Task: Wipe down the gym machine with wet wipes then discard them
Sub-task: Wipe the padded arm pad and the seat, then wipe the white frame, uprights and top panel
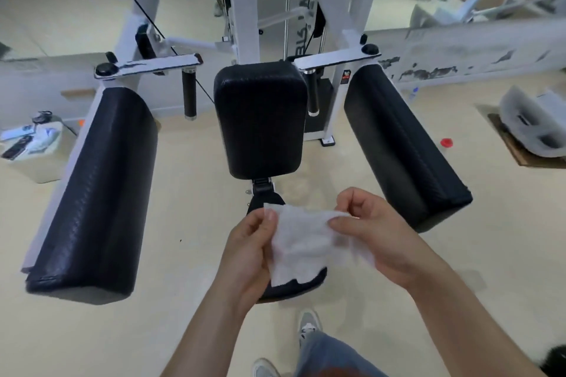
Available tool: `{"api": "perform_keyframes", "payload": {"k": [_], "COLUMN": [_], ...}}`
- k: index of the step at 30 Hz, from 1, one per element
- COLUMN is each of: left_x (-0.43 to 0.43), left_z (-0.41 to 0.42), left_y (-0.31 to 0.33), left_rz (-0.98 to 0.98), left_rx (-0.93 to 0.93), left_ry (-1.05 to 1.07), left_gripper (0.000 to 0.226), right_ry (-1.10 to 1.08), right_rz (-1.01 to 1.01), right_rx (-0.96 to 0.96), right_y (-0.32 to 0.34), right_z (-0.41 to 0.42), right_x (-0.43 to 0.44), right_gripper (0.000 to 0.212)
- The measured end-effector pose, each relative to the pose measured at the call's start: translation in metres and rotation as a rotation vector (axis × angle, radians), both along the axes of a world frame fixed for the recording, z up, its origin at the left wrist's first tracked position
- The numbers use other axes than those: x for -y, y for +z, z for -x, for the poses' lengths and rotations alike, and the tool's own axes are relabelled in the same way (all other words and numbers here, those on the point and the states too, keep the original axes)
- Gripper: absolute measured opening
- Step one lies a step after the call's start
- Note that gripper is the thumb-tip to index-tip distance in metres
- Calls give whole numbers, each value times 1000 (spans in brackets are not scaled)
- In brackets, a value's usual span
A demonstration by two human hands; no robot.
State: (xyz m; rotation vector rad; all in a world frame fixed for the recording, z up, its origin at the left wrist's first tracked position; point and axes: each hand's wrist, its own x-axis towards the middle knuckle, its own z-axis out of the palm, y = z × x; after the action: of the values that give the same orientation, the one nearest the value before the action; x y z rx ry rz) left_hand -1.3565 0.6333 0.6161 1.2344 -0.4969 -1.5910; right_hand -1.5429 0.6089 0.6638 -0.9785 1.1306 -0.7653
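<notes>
The wet wipe (301,242) is held up in the air between both hands, low in the middle of the view, directly over the gym machine's black seat (291,289). It is pulled out sideways, so its long axis runs left to right along the taut top edge, and the rest hangs down towards the seat. It is white, thin and crumpled, with a ragged, uneven lower edge (the part nearest the right hand looks faintly see-through).

The left hand (249,254) pinches the upper left corner between thumb and curled fingers. The right hand (379,236) pinches the upper right edge between thumb and forefinger, its other fingers curled in.

Beyond the wipe stands the machine's upright black back pad (260,125), fixed to the white frame (245,24). Two long black arm pads flank it, one on the left (95,193) and one on the right (404,147), both angled outward towards the camera.

On the pale floor (183,223), a whitish plastic canister (39,159) sits to the left with small items on top, and a red cap (446,142) lies to the right. A grey sneaker (309,324) and a blue-jeaned leg (330,355) show below the hands.
</notes>
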Motion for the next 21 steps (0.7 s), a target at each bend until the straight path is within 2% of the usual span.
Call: {"api": "perform_keyframes", "payload": {"k": [2,8,12,14,16,18,19,21], "left_x": [2,14,33,51,75,95,99,98], "left_z": [9,76,147,180,201,208,208,206], "left_y": [12,31,34,27,14,-3,-11,-20], "left_rz": [24,108,132,85,14,-53,-57,-13], "left_rx": [105,349,354,309,350,455,523,785], "left_ry": [2,18,46,48,85,113,116,157], "left_gripper": [23,18,15,16,16,16,17,22], "right_ry": [-35,-301,-418,-454,-379,-123,18,257], "right_rz": [120,331,493,581,680,697,673,689], "right_rx": [-154,-199,-454,-663,-993,-1235,-1264,-1189], "right_y": [17,60,81,79,66,40,27,1], "right_z": [18,74,127,151,166,163,157,145], "right_x": [-3,11,46,77,107,123,125,120], "right_gripper": [17,24,28,28,28,48,58,69]}}
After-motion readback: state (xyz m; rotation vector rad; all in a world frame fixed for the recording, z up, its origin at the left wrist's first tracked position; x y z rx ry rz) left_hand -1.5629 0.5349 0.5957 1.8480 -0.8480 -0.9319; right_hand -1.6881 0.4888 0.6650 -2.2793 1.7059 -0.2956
